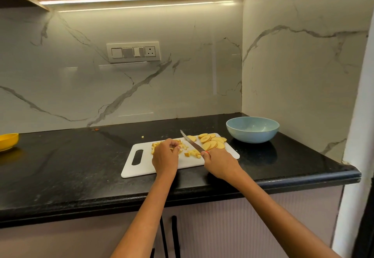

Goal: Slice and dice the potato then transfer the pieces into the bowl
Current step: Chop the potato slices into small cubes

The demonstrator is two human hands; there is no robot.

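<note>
Two hands: both are seen over a white cutting board point(141, 168) laid on the black worktop point(60, 166)
Left hand point(165, 157): it is placed over the diced pile, knuckles up; its fingers point(175, 146) are curled and a small potato piece is pinched between thumb and fingertips
Right hand point(219, 163): it is wrapped round the handle of a kitchen knife point(191, 142); the fingers are pressed together round the handle, of which only a red trace is seen at the knuckles
Knife blade: it is angled up and to the left from the right hand, its tip set between the diced pieces and the slices; whether the edge touches the board cannot be told
Diced potato pieces point(192, 153): they are scattered on the middle of the board, partly hidden under the left hand, with a small cluster just left of the knife
Potato slices point(212, 141): round slices are overlapped in a heap at the far right end of the board, to the right of the blade
Loose bit: one small potato cube point(142, 136) is left on the worktop beyond the board
Bowl point(253, 134): a pale blue bowl is set on the worktop just beyond the right end of the board; no pieces are seen in it
Board handle slot: it is turned toward the left
Yellow bowl point(8, 141): it is cut off by the left edge of the view, well apart from the board
Wall: a switch panel point(133, 52) is mounted on the marble-patterned backsplash
</note>
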